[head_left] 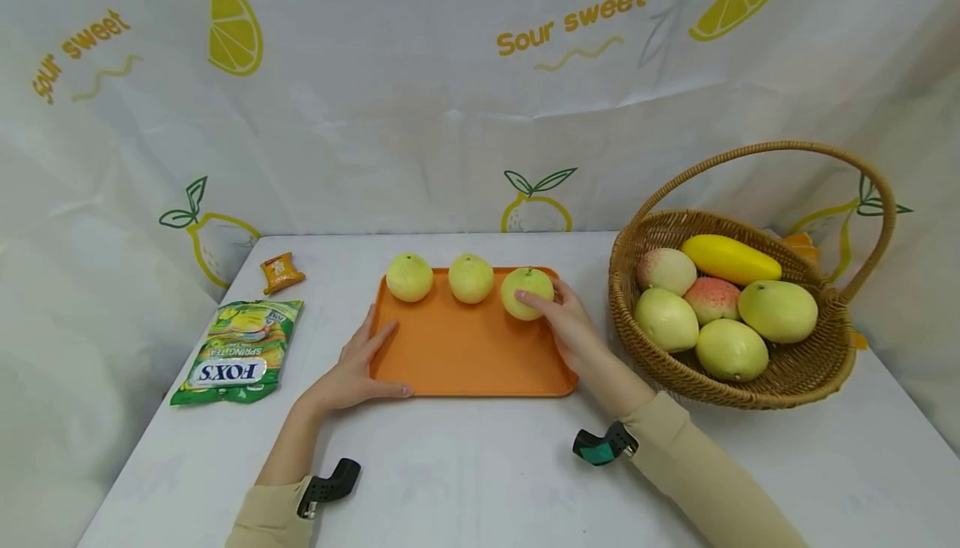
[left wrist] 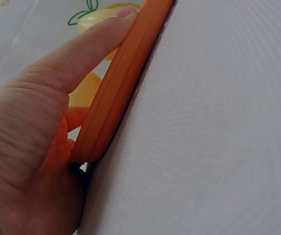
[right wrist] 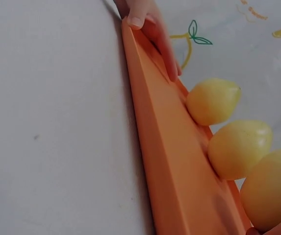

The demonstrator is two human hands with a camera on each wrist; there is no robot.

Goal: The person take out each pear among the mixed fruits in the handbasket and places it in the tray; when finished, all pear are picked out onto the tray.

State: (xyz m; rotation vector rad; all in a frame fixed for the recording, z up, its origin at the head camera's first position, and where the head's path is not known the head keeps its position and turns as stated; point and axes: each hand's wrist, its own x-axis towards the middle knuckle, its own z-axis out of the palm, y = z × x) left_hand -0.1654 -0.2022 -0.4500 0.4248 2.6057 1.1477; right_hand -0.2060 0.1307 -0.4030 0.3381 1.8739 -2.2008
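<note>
An orange tray (head_left: 465, 356) lies on the table. Along its far edge stand a round yellow-green fruit (head_left: 409, 278) at the left and another round yellow-green fruit (head_left: 471, 279) in the middle. At the tray's far right corner my right hand (head_left: 573, 323) holds a third round yellow-green fruit (head_left: 527, 293) with a short stem, thumb on its near side; some fingers are hidden behind it. My left hand (head_left: 351, 373) rests against the tray's left side with fingers spread. Its thumb (left wrist: 101, 41) lies along the near rim in the left wrist view.
Right of the tray stands a tall-handled wicker basket (head_left: 840, 364) holding a yellow oblong fruit (head_left: 731, 258), pinkish peaches and several pale green fruits. At the left lie a green candy bag (head_left: 240, 348) and a small orange-brown packet (head_left: 282, 273). A printed curtain (head_left: 420, 139) hangs behind.
</note>
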